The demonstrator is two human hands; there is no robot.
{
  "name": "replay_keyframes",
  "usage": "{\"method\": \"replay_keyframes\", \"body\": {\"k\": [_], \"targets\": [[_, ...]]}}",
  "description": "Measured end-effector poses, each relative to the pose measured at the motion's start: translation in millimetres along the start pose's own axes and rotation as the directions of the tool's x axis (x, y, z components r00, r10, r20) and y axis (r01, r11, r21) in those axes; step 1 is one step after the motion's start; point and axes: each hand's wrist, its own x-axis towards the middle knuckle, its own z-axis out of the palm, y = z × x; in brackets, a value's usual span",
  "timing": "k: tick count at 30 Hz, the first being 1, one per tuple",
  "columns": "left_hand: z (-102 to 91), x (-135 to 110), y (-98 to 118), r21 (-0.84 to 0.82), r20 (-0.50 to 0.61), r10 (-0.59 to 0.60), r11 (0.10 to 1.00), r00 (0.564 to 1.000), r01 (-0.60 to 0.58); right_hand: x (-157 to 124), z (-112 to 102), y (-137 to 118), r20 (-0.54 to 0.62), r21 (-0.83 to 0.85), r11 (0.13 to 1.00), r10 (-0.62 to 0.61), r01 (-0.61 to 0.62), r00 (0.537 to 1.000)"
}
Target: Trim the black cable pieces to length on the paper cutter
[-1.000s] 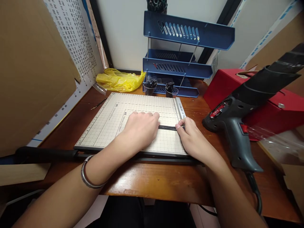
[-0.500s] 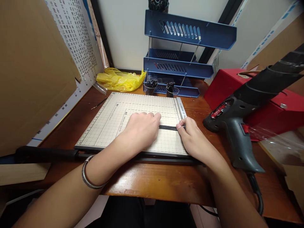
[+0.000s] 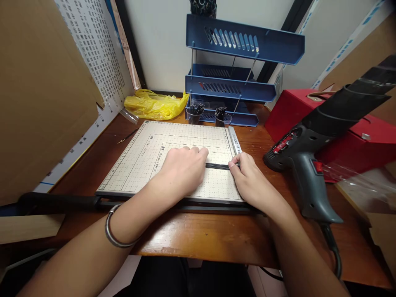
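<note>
A bundle of thin black wires (image 3: 217, 166) lies crosswise over the right half of the paper cutter's gridded board (image 3: 185, 136). Curled over its left end, my left hand (image 3: 185, 165) rests on the board with its fingers closed and partly hidden. My right hand (image 3: 246, 171) pinches the bundle's right end between thumb and fingers, close to the board's metal edge guide (image 3: 235, 140). The cutter's black handle (image 3: 58, 202) lies low at the board's near left.
A grey heat gun (image 3: 309, 165) stands at the right before a red box (image 3: 374, 144). Behind the board are two clear cups (image 3: 194, 118) of black wire pieces, a blue tray rack (image 3: 230, 88) and a yellow plastic bag (image 3: 154, 105). A thin loose piece (image 3: 127, 136) lies left.
Both hands keep their hold on the bundle in nearly the same place. The whole view has shifted very slightly.
</note>
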Motion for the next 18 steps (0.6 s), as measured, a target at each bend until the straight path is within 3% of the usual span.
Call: {"method": "replay_keyframes", "body": {"k": [7, 14, 18], "targets": [[1.1, -0.2, 1.1, 0.019, -0.011, 0.014, 1.000, 1.000, -0.014, -0.1, 0.3, 0.6, -0.009, -0.003, 1.000, -0.017, 0.017, 1.000], [-10.3, 1.0, -8.4, -0.092, 0.082, 0.024, 0.996, 0.996, -0.017, 0.1, 0.9, 1.4, -0.032, -0.008, 1.000, -0.030, 0.030, 0.999], [-10.8, 0.6, -7.4, -0.096, 0.082, 0.023, 0.995, 0.996, -0.015, -0.3, 0.8, 0.9, -0.026, -0.008, 1.000, -0.024, 0.024, 0.999]]}}
